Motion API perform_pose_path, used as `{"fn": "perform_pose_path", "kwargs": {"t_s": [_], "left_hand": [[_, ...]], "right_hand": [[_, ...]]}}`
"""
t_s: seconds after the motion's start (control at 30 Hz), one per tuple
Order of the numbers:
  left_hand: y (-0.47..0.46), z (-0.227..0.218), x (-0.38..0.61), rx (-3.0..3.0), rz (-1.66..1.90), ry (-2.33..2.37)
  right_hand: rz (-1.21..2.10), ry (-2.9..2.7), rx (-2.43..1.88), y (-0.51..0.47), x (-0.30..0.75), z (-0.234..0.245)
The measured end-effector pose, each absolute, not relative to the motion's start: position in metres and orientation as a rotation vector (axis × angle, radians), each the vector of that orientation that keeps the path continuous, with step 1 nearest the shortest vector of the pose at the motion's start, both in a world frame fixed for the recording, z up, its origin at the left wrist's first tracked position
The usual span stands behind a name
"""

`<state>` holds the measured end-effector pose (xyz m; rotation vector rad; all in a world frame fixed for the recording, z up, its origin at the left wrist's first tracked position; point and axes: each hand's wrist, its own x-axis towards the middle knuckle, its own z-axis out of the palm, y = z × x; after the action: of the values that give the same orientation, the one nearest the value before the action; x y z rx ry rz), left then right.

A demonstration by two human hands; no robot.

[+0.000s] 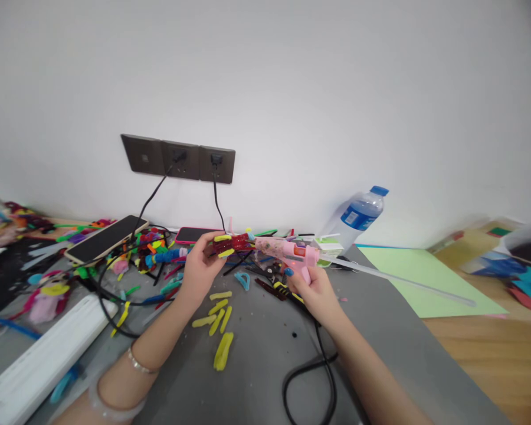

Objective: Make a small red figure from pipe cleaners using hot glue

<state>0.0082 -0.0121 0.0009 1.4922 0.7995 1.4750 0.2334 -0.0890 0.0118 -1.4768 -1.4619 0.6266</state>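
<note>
My left hand (202,262) is closed around a small dark red fuzzy figure (235,243) with yellow strips on it, made of what looks like pipe cleaner. In my right hand (312,289) is a pink glue gun (287,250), its nozzle turned left toward the red figure. Whether the tip touches the figure I cannot make out. A long clear glue stick (398,280) juts out of the gun's rear to the right. On the grey mat below my hands lie several short yellow fuzzy strips (218,307) and a thicker folded yellow piece (223,352).
A black cord (287,383) loops under my right forearm. Pliers with yellow-black handles (287,290) lie behind the gun. A water bottle (361,217) leans at the wall beside green paper (425,277). Leftward are a phone (108,239), a white power strip (48,354) and colourful craft scraps.
</note>
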Motion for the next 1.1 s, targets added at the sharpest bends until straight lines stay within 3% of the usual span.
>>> {"fn": "perform_pose_path", "kwargs": {"t_s": [1.1], "left_hand": [[-0.0116, 0.0012, 0.0096, 1.493, 1.502, 0.814]], "right_hand": [[0.598, -1.515, -1.471, -0.0918, 0.2315, 0.0177]]}}
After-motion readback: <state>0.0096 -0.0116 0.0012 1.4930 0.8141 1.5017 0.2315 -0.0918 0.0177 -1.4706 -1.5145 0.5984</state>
